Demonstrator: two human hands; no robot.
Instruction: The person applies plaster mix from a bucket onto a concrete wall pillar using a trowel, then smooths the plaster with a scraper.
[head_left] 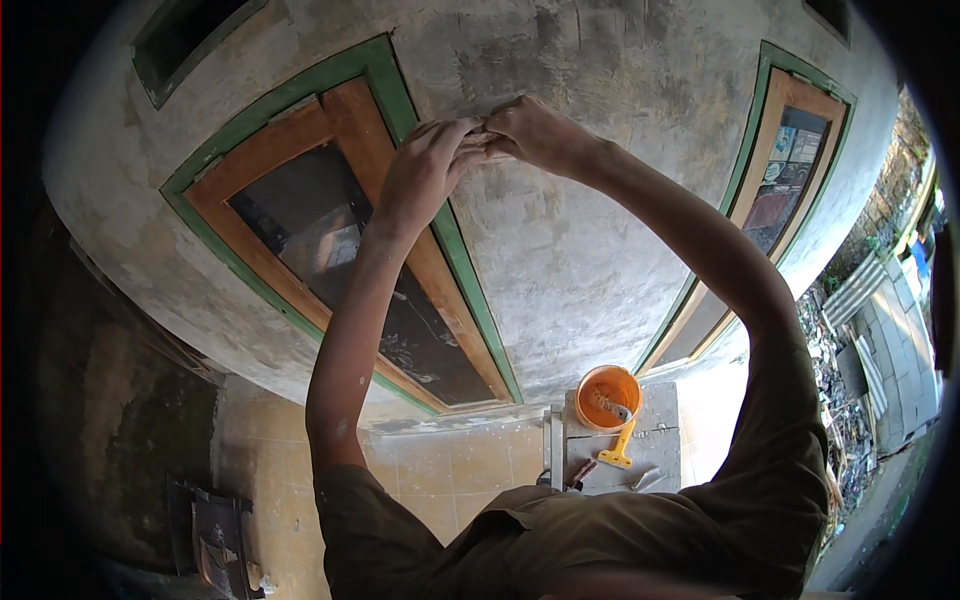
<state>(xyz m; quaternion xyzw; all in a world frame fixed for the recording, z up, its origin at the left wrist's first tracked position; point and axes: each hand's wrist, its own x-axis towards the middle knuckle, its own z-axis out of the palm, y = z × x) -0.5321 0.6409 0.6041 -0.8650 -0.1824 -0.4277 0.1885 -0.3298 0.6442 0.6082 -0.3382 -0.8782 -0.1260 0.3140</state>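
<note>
Both arms reach up to a grey plastered wall (590,240). My left hand (425,170) and my right hand (530,132) meet fingertip to fingertip against the wall, just right of the green and brown window frame (395,95). Something small seems pinched between the fingers of both hands, but it is too small to identify. The left hand lies over the frame's right upright.
An orange bucket (607,397) stands below on a grey stool or step (655,440), with a yellow-handled scraper (620,448) and another tool beside it. A second window (785,170) is at the right. Tiled floor (450,470) lies below; rubble sits far right.
</note>
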